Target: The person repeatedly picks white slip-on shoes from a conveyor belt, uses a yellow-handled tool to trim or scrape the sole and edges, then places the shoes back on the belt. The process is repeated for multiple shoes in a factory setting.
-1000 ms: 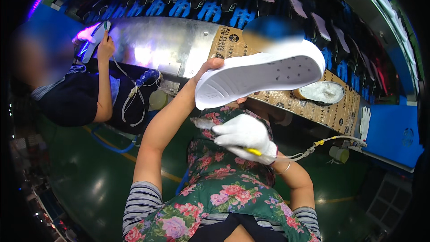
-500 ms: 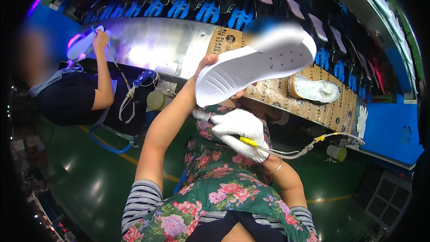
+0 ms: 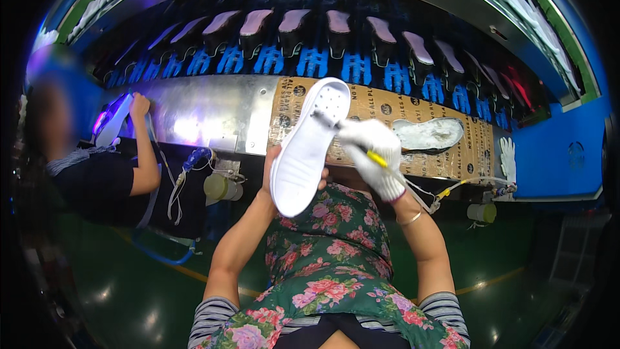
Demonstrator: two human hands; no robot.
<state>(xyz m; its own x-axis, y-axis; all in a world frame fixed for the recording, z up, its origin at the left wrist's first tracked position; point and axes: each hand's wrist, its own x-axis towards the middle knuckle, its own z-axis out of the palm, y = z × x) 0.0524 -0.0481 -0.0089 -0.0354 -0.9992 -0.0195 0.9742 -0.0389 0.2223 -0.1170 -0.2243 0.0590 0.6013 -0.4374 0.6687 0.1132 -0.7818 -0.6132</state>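
Note:
A white shoe sole point(image 3: 302, 165) is held up in front of me, its inner face toward me and its perforated end pointing away. My bare left hand point(image 3: 269, 167) grips it from underneath, with the thumb at its left edge and fingertips showing at its right edge. My right hand point(image 3: 378, 145), in a white knit glove, is closed on a hose-fed brush with a yellow part point(image 3: 376, 159) showing. The brush's dark tip point(image 3: 321, 117) is at the sole's inner face, just below the holes; motion blurs it slightly.
Printed brown cardboard point(image 3: 381, 106) covers part of the metal bench point(image 3: 226, 100). A white-smeared shoe piece point(image 3: 431, 134) lies on it. A white glove point(image 3: 507, 158) hangs at the right. Behind stand several pink-topped shoe forms point(image 3: 256, 22). A co-worker point(image 3: 84, 181) handles another sole at left.
The sole has moved left and turned more upright, its perforated end now pointing away. My right hand has risen from below the sole, bringing the brush onto it.

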